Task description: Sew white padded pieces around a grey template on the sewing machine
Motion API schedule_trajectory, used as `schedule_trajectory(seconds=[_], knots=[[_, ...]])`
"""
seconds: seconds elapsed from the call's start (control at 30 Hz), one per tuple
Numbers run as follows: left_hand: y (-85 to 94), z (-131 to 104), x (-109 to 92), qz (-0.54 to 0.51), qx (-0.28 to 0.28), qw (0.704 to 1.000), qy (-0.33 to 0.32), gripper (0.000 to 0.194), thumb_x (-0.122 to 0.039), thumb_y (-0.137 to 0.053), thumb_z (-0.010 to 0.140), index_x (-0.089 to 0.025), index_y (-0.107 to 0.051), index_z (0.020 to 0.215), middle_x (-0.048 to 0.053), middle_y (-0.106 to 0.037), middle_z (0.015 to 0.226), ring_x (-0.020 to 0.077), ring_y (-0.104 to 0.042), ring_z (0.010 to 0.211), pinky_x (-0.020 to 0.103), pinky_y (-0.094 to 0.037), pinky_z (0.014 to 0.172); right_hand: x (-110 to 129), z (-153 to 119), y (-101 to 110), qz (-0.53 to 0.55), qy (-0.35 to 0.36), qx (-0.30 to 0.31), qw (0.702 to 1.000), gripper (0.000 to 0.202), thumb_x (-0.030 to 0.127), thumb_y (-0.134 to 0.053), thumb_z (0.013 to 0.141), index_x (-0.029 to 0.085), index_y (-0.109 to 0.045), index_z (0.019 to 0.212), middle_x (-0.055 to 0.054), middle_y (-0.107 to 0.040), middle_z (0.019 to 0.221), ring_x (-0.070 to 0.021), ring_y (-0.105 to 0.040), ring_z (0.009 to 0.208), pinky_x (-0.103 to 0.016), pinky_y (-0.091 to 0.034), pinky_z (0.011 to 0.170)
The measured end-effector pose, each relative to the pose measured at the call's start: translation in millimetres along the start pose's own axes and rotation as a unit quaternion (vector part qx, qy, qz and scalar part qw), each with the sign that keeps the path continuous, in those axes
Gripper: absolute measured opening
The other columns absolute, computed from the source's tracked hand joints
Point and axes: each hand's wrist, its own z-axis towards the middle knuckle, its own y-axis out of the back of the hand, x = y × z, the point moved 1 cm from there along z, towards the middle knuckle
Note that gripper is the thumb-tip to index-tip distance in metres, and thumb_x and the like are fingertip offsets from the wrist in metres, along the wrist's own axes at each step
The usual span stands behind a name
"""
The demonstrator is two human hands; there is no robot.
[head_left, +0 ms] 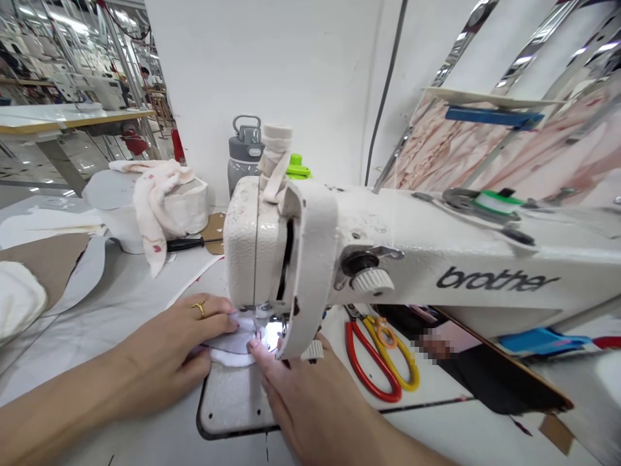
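Observation:
A grey fabric piece with a fluffy white layer showing along its near edge lies under the needle of a white sewing machine. My left hand, a gold ring on one finger, grips the left side of the fabric with bent fingers, the thumb close to the near edge. On the right of the needle, my right hand presses the fabric with a digit beside the presser foot. Its other fingers are partly hidden behind the machine head. A small lamp lights the needle area.
Red-handled scissors and yellow-handled scissors lie right of my right hand. A screwdriver, a white fabric roll and cut pieces are at the left. A grey bottle stands behind the machine.

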Motion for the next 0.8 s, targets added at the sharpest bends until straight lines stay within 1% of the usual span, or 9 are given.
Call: schedule_trajectory(seconds=[0.1,0.17,0.27,0.37,0.43,0.57,0.67,0.73,0.8], knots=[[-3.8,1,9,-0.017,0.000,1.000,0.001,0.040,-0.023,-0.043,0.090,-0.033,-0.068,0.121,0.000,-0.070,0.124,0.0215,-0.067,0.108,0.035,-0.052,0.097,1,3,3,-0.017,-0.003,0.007,1.000,0.056,0.028,-0.044,0.098,0.018,-0.044,0.152,-0.021,-0.070,0.102,-0.0385,-0.062,0.102,-0.050,-0.053,0.077],[-3.4,2,11,-0.019,0.007,1.000,0.000,0.042,-0.023,-0.042,0.091,-0.035,-0.068,0.122,-0.002,-0.069,0.129,0.0208,-0.066,0.109,0.033,-0.052,0.096,2,4,4,-0.023,-0.007,0.011,1.000,0.055,0.029,-0.043,0.098,0.019,-0.045,0.152,-0.021,-0.070,0.102,-0.0384,-0.063,0.102,-0.050,-0.054,0.076],[-0.3,5,12,-0.033,0.019,0.999,-0.010,0.044,-0.020,-0.041,0.092,-0.037,-0.068,0.123,-0.003,-0.070,0.127,0.0192,-0.067,0.105,0.031,-0.051,0.097,3,4,5,-0.023,-0.012,0.011,1.000,0.053,0.030,-0.042,0.099,0.021,-0.046,0.152,-0.021,-0.070,0.108,-0.0387,-0.062,0.106,-0.050,-0.053,0.078],[1.7,6,12,-0.035,0.013,0.999,-0.006,0.044,-0.020,-0.043,0.090,-0.038,-0.069,0.122,-0.004,-0.071,0.125,0.0199,-0.067,0.104,0.031,-0.050,0.097,3,4,6,-0.012,-0.018,0.007,1.000,0.052,0.030,-0.041,0.100,0.022,-0.047,0.151,-0.020,-0.069,0.112,-0.0384,-0.061,0.110,-0.051,-0.052,0.082],[1.1,6,13,-0.033,0.009,0.999,-0.003,0.046,-0.018,-0.043,0.089,-0.039,-0.068,0.122,-0.005,-0.072,0.122,0.0197,-0.067,0.105,0.030,-0.050,0.097,2,4,5,-0.003,-0.020,0.003,1.000,0.051,0.030,-0.041,0.100,0.022,-0.048,0.150,-0.020,-0.069,0.112,-0.0384,-0.061,0.109,-0.051,-0.052,0.082],[-2.0,4,14,-0.009,-0.008,1.000,0.001,0.049,-0.018,-0.041,0.087,-0.038,-0.068,0.123,-0.004,-0.071,0.123,0.0222,-0.063,0.116,0.034,-0.049,0.102,-1,4,3,0.021,-0.013,-0.009,1.000,0.049,0.028,-0.039,0.100,0.021,-0.052,0.147,-0.019,-0.071,0.108,-0.0381,-0.062,0.105,-0.050,-0.053,0.077],[-4.2,2,12,0.022,-0.023,0.999,0.009,0.049,-0.018,-0.039,0.088,-0.037,-0.069,0.121,-0.001,-0.072,0.117,0.0238,-0.063,0.117,0.038,-0.049,0.103,-3,3,2,0.043,-0.013,-0.025,0.999,0.047,0.029,-0.039,0.101,0.020,-0.054,0.145,-0.018,-0.071,0.106,-0.0378,-0.061,0.106,-0.052,-0.052,0.079],[-5.3,1,11,0.038,-0.028,0.999,0.019,0.048,-0.022,-0.035,0.091,-0.036,-0.071,0.120,-0.002,-0.071,0.117,0.0236,-0.064,0.113,0.038,-0.050,0.102,-4,1,3,0.065,-0.020,-0.038,0.997,0.042,0.031,-0.038,0.102,0.019,-0.064,0.133,-0.017,-0.070,0.107,-0.0367,-0.060,0.108,-0.053,-0.051,0.084],[-6.0,-1,10,0.048,-0.024,0.998,0.030,0.047,-0.028,-0.031,0.095,-0.035,-0.072,0.118,-0.005,-0.070,0.116,0.0242,-0.065,0.112,0.039,-0.051,0.099,-5,-1,5,0.091,-0.024,-0.046,0.994,0.039,0.032,-0.038,0.103,0.018,-0.074,0.111,-0.016,-0.069,0.109,-0.0342,-0.059,0.108,-0.051,-0.050,0.091]])
